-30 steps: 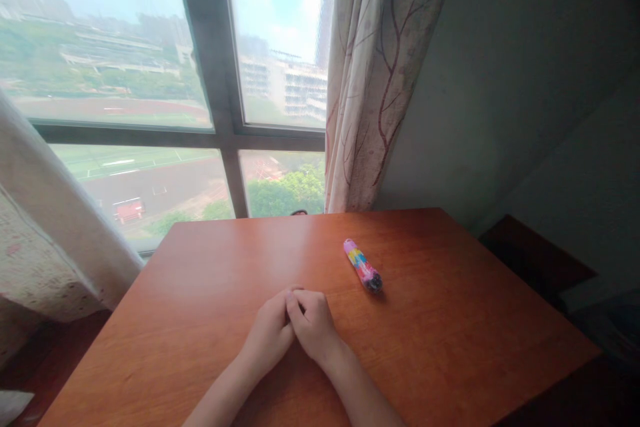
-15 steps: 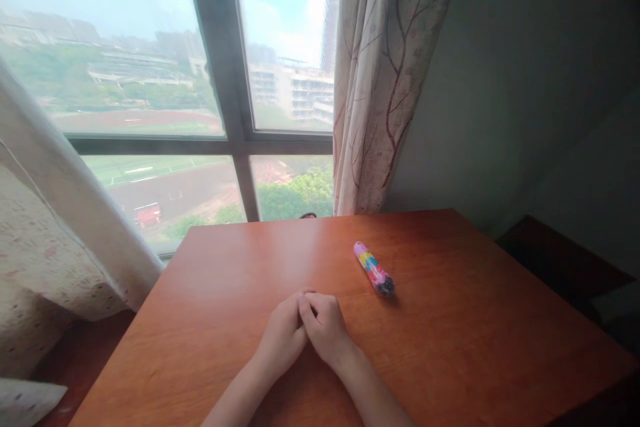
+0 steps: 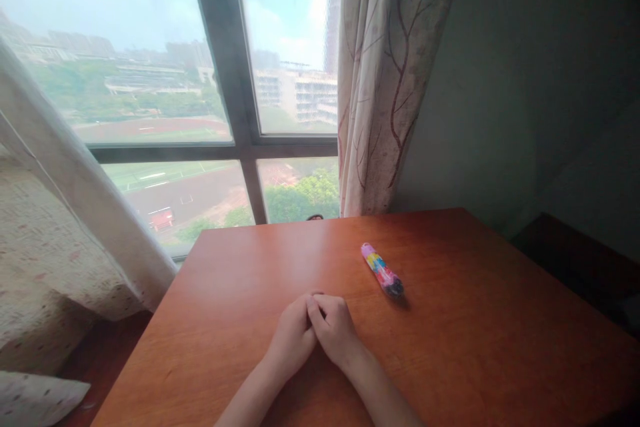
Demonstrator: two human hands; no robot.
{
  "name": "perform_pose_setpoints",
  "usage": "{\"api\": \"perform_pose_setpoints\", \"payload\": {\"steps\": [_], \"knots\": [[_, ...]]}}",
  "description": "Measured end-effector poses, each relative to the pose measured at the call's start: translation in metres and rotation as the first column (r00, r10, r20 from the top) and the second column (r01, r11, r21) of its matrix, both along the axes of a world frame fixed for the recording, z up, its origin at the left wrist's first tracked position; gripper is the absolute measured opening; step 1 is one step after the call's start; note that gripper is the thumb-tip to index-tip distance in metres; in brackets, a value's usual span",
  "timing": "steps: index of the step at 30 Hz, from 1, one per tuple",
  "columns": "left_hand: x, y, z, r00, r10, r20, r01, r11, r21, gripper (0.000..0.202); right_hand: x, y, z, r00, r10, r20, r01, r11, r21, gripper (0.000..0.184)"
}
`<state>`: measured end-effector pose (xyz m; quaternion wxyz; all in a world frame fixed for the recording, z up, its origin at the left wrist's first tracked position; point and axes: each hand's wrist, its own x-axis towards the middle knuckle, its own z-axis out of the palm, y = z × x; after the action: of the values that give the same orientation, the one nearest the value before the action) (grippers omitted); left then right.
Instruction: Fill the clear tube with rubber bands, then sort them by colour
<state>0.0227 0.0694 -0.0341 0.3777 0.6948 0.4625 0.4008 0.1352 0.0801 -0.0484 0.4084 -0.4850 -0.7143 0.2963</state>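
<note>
Apparently at rest, the bare left hand and bare right hand lean together on the glossy reddish-brown wooden table, which seems to bear their weight. Their fingers are mostly tucked out of sight, so I cannot tell how closed each grip is. The slim, multicoloured, plastic-looking packet lies apart, on the far right of the hands, its contents unclear. The near edge cuts off both forearms.

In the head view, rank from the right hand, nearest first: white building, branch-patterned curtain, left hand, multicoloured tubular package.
1. Left hand: touching the right hand.
2. Multicoloured tubular package: ahead, right.
3. Branch-patterned curtain: farther back, right.
4. White building: outdoors.
</note>
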Motion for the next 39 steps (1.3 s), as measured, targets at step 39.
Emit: {"api": "perform_pose_setpoints", "payload": {"steps": [39], "knots": [[-0.0003, 0.0009, -0.0007, 1.0, 0.012, -0.006, -0.012, 1.0, -0.005, 0.028, 0.0003, -0.0001, 0.0006, 1.0, 0.01, -0.006, -0.01, 1.0, -0.006, 0.044]]}}
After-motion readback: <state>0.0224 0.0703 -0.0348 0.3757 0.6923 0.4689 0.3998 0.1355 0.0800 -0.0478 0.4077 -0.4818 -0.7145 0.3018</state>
